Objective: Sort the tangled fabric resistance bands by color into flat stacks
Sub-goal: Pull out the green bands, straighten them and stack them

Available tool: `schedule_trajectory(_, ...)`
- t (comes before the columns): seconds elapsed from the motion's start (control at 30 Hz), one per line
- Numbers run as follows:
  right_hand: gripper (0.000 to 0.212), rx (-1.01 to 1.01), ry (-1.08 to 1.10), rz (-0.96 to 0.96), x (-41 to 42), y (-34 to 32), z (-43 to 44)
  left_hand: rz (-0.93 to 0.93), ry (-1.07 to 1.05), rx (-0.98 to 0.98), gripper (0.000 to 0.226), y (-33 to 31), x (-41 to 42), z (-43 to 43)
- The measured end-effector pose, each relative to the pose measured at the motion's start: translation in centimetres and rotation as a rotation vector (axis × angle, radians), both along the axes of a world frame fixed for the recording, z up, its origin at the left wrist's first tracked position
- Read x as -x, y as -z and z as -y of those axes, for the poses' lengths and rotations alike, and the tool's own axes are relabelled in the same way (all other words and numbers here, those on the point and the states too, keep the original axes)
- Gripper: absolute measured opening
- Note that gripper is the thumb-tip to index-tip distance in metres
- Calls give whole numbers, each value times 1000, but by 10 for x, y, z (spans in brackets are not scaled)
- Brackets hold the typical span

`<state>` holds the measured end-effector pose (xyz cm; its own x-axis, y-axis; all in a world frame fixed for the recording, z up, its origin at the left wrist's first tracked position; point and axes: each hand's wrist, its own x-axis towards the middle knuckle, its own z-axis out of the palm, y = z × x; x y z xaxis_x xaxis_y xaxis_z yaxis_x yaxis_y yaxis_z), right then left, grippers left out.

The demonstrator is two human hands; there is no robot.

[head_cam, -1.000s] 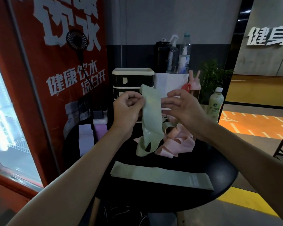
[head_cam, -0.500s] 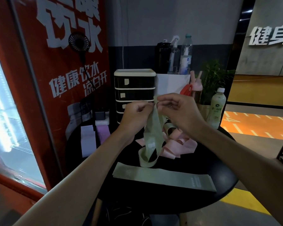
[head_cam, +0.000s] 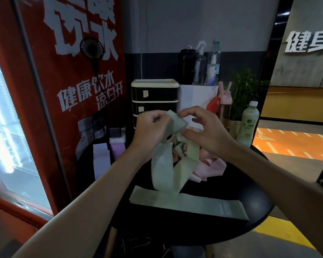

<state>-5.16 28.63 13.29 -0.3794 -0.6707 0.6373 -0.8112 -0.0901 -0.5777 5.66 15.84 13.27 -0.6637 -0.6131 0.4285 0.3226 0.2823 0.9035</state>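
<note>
Biggest thing in shot is the tall red panel with white lettering (head_cam: 73, 86) on the left, right beside the round black table (head_cam: 250, 198) where it's all happening. At the back of the table sits a black drawer unit with a cream top (head_cam: 155, 94).

Near the front edge there's a long sage-green fabric band (head_cam: 188, 203) lying flat, the only one I can make out in that spot. Above it a second sage-green fabric loop (head_cam: 162, 170) is held up off the table, twisted. Its bottom end hangs right down to the flat one, and I can't tell if they actually touch.

Behind the loop, mid-table, is the tangled pile of pale pink fabric bands (head_cam: 211, 168). Over on the table's left side a pale whitish band (head_cam: 100, 161) and a purple band (head_cam: 117, 148) lie flat side by side.

Left hand (head_cam: 149, 131): fingers curled in, pinching the top of the raised loop. Right hand (head_cam: 207, 135): fingers arched over, thumb pressed onto the loop's other strand, so it's got hold of it too. The hands are close together.

A pale green drink bottle with a white cap (head_cam: 249, 125) stands at the table's far right.
</note>
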Motion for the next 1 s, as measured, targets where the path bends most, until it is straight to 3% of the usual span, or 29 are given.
schedule_trajectory(0.13,50,3,-60,82,-2,5,-1,-28,74,-170,17,-7,0,-1)
schedule_trajectory(0.3,63,37,-67,171,-1,8,0,-93,34,-222,13,-8,0,5)
schedule_trajectory(0.47,50,32,-4,-7,-3,11,1,-129,-41,-249,22,-10,1,4)
schedule_trajectory(0.6,69,-5,2,-93,-4,10,0,-156,-68,-269,14,-12,1,4)
schedule_trajectory(0.83,14,103,112,-235,-3,11,4,-114,6,-325,9,-18,0,2)
schedule_trajectory(1.0,24,94,105,-251,-3,12,4,-104,113,-366,19,-22,-4,2)
